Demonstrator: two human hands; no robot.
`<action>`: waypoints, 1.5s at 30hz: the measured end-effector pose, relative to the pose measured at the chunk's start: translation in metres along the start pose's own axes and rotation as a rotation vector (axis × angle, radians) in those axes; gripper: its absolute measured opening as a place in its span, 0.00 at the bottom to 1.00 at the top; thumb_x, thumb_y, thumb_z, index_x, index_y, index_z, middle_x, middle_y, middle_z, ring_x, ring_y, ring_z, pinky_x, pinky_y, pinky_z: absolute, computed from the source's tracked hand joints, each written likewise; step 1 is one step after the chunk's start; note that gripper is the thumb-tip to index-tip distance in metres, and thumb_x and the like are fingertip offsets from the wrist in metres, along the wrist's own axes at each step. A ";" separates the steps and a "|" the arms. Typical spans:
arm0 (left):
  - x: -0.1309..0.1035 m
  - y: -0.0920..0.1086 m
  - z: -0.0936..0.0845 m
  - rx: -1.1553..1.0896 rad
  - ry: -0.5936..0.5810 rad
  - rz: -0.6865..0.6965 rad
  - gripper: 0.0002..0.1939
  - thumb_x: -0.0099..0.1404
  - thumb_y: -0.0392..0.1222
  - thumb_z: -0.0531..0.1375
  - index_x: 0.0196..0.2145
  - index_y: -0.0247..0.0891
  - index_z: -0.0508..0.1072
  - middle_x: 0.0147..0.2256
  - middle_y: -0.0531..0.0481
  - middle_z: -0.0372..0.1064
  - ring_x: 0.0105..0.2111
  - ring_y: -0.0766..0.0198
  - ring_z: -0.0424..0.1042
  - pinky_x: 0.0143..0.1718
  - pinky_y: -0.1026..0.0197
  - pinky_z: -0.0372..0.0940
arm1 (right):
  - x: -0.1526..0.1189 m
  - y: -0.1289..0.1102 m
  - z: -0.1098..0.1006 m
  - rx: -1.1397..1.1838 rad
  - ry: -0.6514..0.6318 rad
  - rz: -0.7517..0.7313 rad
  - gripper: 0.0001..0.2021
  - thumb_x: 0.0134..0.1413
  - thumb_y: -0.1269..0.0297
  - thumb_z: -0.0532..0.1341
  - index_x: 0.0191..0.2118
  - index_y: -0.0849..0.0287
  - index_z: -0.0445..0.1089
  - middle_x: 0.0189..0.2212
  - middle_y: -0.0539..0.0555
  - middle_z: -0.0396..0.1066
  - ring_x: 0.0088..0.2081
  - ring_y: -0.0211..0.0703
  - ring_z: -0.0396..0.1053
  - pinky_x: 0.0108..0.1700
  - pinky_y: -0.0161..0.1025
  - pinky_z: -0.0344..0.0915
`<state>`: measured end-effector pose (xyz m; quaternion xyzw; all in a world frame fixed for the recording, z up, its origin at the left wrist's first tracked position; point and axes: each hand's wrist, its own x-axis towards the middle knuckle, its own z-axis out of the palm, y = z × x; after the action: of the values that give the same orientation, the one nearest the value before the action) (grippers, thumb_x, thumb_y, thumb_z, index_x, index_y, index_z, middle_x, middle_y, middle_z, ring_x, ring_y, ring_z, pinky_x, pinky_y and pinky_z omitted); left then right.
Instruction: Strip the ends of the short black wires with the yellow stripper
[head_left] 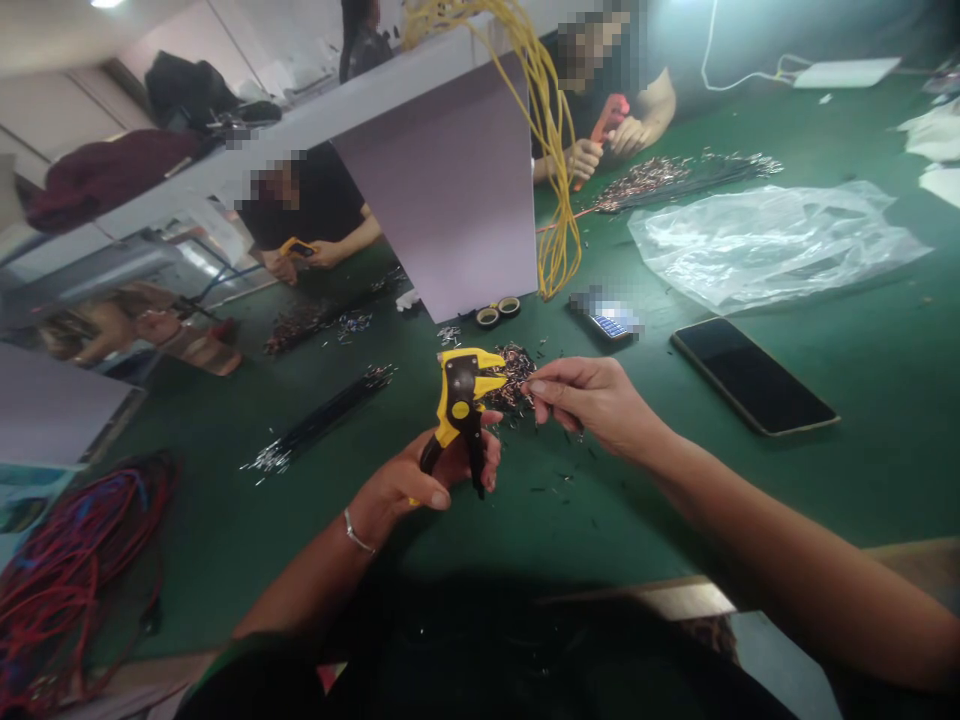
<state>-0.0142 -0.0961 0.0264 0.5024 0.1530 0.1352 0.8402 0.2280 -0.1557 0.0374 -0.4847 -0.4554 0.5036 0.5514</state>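
My left hand point(431, 470) is wrapped round the handles of a yellow and black wire stripper point(460, 400), whose jaws point right. Just right of the jaws, my right hand point(581, 393) is closed in a pinch; what its fingertips hold is too small to make out. Behind the jaws and fingertips lies a pile of short dark and copper-coloured pieces point(517, 370) on the green table point(630, 520). Left of the tool, a bundle of black wires point(322, 420) with bare silvery ends lies slanted across the table.
A phone point(756, 376) and a clear plastic bag point(772, 245) lie at the right. Yellow cables point(559, 190) hang by a pale panel point(457, 190). Tape rolls point(498, 312) sit below it. Red cables point(82, 570) lie at left. Other people's hands work across the table.
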 end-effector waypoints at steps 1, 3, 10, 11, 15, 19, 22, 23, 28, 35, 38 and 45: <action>0.000 -0.001 -0.001 -0.006 -0.018 -0.003 0.46 0.40 0.39 0.74 0.59 0.40 0.68 0.43 0.42 0.69 0.37 0.56 0.71 0.42 0.53 0.67 | 0.000 0.000 0.000 -0.004 0.005 -0.006 0.09 0.51 0.59 0.66 0.31 0.62 0.76 0.18 0.49 0.71 0.15 0.29 0.56 0.17 0.34 0.50; 0.000 -0.003 -0.003 -0.025 -0.049 -0.013 0.50 0.40 0.39 0.75 0.62 0.41 0.65 0.44 0.43 0.69 0.38 0.57 0.70 0.42 0.54 0.66 | 0.001 0.001 -0.001 -0.008 0.014 -0.016 0.10 0.50 0.59 0.67 0.31 0.62 0.76 0.18 0.49 0.72 0.15 0.29 0.56 0.17 0.34 0.50; -0.001 -0.007 -0.004 -0.020 -0.084 -0.023 0.50 0.41 0.38 0.75 0.63 0.41 0.63 0.42 0.43 0.70 0.37 0.59 0.68 0.41 0.56 0.64 | 0.000 0.001 -0.001 -0.001 -0.010 -0.022 0.08 0.50 0.61 0.66 0.30 0.60 0.77 0.18 0.49 0.72 0.15 0.29 0.57 0.17 0.34 0.51; -0.001 -0.008 -0.004 -0.005 -0.084 -0.021 0.50 0.42 0.38 0.74 0.63 0.41 0.63 0.41 0.44 0.71 0.37 0.58 0.68 0.40 0.56 0.64 | -0.001 0.001 -0.001 -0.001 -0.013 -0.025 0.08 0.50 0.61 0.66 0.30 0.60 0.77 0.18 0.49 0.72 0.15 0.29 0.57 0.17 0.34 0.51; -0.001 -0.010 -0.002 0.028 -0.065 -0.005 0.46 0.45 0.36 0.73 0.61 0.40 0.65 0.38 0.44 0.71 0.36 0.58 0.68 0.39 0.55 0.64 | 0.000 0.002 -0.002 -0.001 -0.027 -0.032 0.08 0.50 0.61 0.66 0.30 0.61 0.77 0.17 0.49 0.71 0.15 0.29 0.57 0.17 0.34 0.50; -0.002 -0.009 0.001 0.050 -0.017 0.002 0.34 0.47 0.35 0.71 0.53 0.34 0.72 0.35 0.44 0.71 0.32 0.60 0.68 0.35 0.57 0.64 | -0.001 0.003 -0.002 -0.002 -0.043 -0.025 0.08 0.49 0.61 0.66 0.30 0.62 0.77 0.18 0.49 0.72 0.15 0.29 0.57 0.17 0.34 0.51; -0.003 -0.007 0.006 0.047 0.013 -0.019 0.26 0.49 0.35 0.71 0.48 0.33 0.75 0.34 0.44 0.73 0.30 0.61 0.70 0.33 0.58 0.65 | -0.002 0.002 -0.002 -0.011 -0.051 -0.019 0.09 0.50 0.61 0.66 0.30 0.62 0.77 0.18 0.50 0.72 0.15 0.30 0.57 0.18 0.34 0.51; -0.003 -0.006 0.007 0.052 0.020 -0.029 0.25 0.49 0.35 0.71 0.46 0.33 0.75 0.33 0.44 0.73 0.30 0.61 0.71 0.32 0.58 0.65 | -0.002 0.001 -0.002 -0.013 -0.056 -0.018 0.09 0.50 0.61 0.66 0.30 0.62 0.77 0.18 0.50 0.72 0.15 0.30 0.57 0.18 0.34 0.52; -0.005 -0.005 0.011 0.074 0.033 -0.053 0.21 0.50 0.34 0.71 0.43 0.32 0.76 0.32 0.43 0.75 0.28 0.62 0.72 0.30 0.60 0.68 | -0.002 0.000 -0.003 -0.016 -0.066 -0.015 0.08 0.49 0.61 0.66 0.30 0.61 0.77 0.18 0.49 0.71 0.16 0.30 0.57 0.18 0.34 0.52; -0.009 -0.011 0.007 0.114 0.105 -0.023 0.19 0.53 0.35 0.72 0.42 0.32 0.76 0.30 0.45 0.75 0.27 0.63 0.74 0.28 0.61 0.71 | -0.002 -0.001 -0.003 -0.018 -0.075 -0.011 0.08 0.50 0.61 0.66 0.29 0.61 0.76 0.18 0.49 0.71 0.16 0.30 0.57 0.18 0.34 0.51; -0.010 -0.012 0.007 0.148 0.129 -0.012 0.16 0.53 0.35 0.71 0.40 0.32 0.76 0.29 0.46 0.75 0.25 0.64 0.74 0.27 0.62 0.71 | -0.003 -0.002 -0.004 -0.019 -0.078 -0.003 0.07 0.50 0.62 0.66 0.30 0.61 0.76 0.18 0.49 0.71 0.16 0.30 0.57 0.18 0.35 0.51; -0.010 -0.015 0.010 0.176 0.175 0.001 0.14 0.55 0.36 0.71 0.38 0.32 0.75 0.27 0.47 0.74 0.23 0.66 0.73 0.24 0.63 0.72 | -0.001 -0.003 -0.005 -0.031 -0.096 -0.006 0.07 0.49 0.62 0.66 0.29 0.61 0.76 0.17 0.49 0.71 0.16 0.29 0.56 0.19 0.35 0.50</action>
<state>-0.0182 -0.1153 0.0189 0.5607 0.2369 0.1649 0.7761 0.2331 -0.1576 0.0400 -0.4670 -0.4907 0.5176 0.5228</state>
